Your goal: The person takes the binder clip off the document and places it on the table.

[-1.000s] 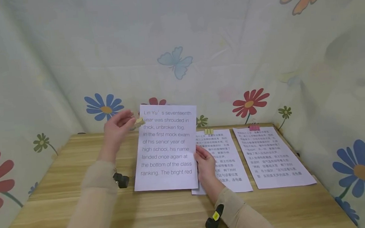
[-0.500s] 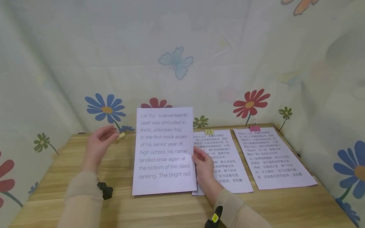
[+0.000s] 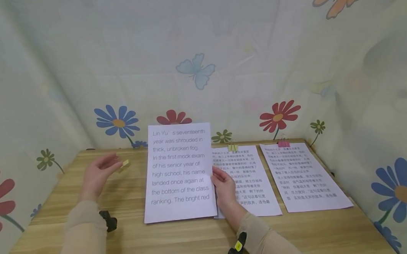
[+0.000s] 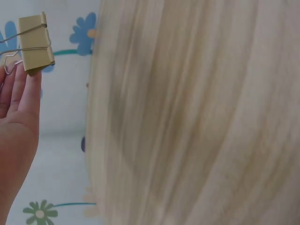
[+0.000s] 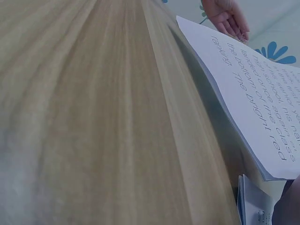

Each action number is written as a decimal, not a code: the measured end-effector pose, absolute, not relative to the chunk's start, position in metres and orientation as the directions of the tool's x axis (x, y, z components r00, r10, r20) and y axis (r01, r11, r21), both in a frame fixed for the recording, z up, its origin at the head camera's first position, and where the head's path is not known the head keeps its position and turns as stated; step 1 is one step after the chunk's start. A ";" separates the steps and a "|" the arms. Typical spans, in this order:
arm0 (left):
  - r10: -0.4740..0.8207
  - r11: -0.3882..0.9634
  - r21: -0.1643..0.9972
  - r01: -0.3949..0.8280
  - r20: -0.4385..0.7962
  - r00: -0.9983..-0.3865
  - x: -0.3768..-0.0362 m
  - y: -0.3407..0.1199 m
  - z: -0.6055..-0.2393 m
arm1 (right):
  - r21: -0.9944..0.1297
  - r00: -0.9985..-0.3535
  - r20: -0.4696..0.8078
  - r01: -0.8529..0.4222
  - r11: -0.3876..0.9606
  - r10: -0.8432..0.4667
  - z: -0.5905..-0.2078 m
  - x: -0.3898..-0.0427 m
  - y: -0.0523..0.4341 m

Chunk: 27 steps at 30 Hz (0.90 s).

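My left hand (image 3: pixel 97 175) is raised over the left side of the table and pinches a yellow binder clip (image 3: pixel 125 163) at its fingertips. The left wrist view shows the clip's yellow body (image 4: pixel 35 42) and wire handles close up. My right hand (image 3: pixel 226 187) grips the right edge of a few stacked sheets of paper (image 3: pixel 179 170), printed in large English text. They are tilted up toward me, and a gap of shadow shows under their near edge in the right wrist view. No clip is visible on their top edge.
Right of the held sheets lies a paper stack (image 3: pixel 258 178) with Chinese print and a yellow binder clip (image 3: pixel 233 147) on top, partly covered. Farther right lies another stack (image 3: pixel 306 175) with a pink binder clip (image 3: pixel 283 142). Flowered cloth (image 3: pixel 198 35) surrounds the wooden table (image 3: pixel 182 243).
My left hand has moved left and down with the yellow binder clip, away from the held sheets. The right hand has shifted the sheets slightly left and lower.
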<state>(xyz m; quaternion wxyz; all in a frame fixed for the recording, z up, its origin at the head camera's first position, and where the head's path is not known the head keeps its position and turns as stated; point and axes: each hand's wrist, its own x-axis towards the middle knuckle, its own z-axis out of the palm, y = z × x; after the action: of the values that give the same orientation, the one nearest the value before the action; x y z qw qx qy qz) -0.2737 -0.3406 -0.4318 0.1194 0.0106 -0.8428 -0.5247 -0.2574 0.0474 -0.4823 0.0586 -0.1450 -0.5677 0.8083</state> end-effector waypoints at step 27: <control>-0.007 0.606 0.796 0.002 0.008 -1.000 -0.255 -0.400 -0.447 | -0.951 -0.966 -0.168 0.107 -0.288 0.196 -0.490 -0.251 0.035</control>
<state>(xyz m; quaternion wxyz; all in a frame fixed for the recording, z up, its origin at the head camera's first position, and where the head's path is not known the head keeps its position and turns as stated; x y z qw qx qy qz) -0.2546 -0.4004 -0.4466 0.0051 0.0016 -0.8961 -0.4439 -0.2514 0.0355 -0.4903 0.0281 -0.1274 -0.5958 0.7925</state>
